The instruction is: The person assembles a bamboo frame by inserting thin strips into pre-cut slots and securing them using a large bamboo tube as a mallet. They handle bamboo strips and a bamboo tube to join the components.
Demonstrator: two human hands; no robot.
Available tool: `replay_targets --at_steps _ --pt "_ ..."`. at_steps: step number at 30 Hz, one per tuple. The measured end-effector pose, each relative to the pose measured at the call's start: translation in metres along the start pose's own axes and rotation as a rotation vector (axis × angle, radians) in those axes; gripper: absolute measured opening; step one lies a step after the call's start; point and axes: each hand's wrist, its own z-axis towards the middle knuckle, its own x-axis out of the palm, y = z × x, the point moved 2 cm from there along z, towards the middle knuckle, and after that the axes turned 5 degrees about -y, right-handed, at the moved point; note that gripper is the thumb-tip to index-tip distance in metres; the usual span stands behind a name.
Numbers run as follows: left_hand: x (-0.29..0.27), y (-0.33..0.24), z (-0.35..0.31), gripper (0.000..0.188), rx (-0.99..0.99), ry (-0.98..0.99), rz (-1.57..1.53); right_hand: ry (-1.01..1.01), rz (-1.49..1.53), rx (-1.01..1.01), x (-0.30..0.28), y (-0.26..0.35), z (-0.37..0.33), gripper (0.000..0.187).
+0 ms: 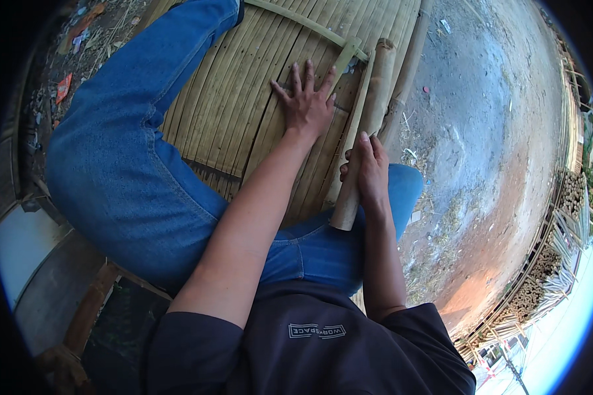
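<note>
My left hand [306,108] lies palm down with fingers spread on a platform of split bamboo slats [217,112]. Beside its index finger is a short pale-green bamboo strip [344,64], whose upper end meets a longer strip [302,21] running across the slats. My right hand [370,171] is closed around a thick brown bamboo tube [379,85], thumb along its top. The tube's near end rests by my right thigh. A narrow pale strip [357,108] runs along the tube's left side; whether my right fingers touch it I cannot tell.
My jeans-clad left leg [118,131] is bent across the platform's left. A bamboo pole [412,66] edges its right side. Beyond lies bare dirt ground [468,151]. Stacked bamboo poles [540,283] stand at the far right. Litter [64,87] lies on the upper left ground.
</note>
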Motion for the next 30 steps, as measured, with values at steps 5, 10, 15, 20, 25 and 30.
replay_targets --at_steps 5,10,15,20,25,30 --pt "-0.0006 -0.0006 0.0001 0.061 0.001 -0.007 -0.004 -0.039 0.007 -0.060 -0.0017 -0.0007 0.0000 0.031" --pt "0.0017 0.0020 -0.0015 0.061 -0.005 -0.012 -0.009 -0.024 -0.008 -0.023 -0.0006 0.0031 0.0005 0.034" --pt "0.0021 0.0028 -0.0032 0.061 -0.005 -0.019 0.006 0.045 -0.034 0.028 -0.0058 0.0020 0.0012 0.034" --pt "0.0017 0.0025 -0.0029 0.061 -0.002 -0.024 -0.004 0.034 -0.077 -0.010 -0.0067 0.0013 0.0023 0.036" --pt "0.0015 0.0005 -0.0027 0.061 -0.004 -0.016 0.001 -0.042 -0.154 -0.034 -0.0040 0.0017 0.0000 0.040" --pt "0.0002 -0.0023 -0.0021 0.061 -0.004 -0.024 -0.005 -0.033 -0.244 -0.027 -0.0032 0.0079 -0.0007 0.043"
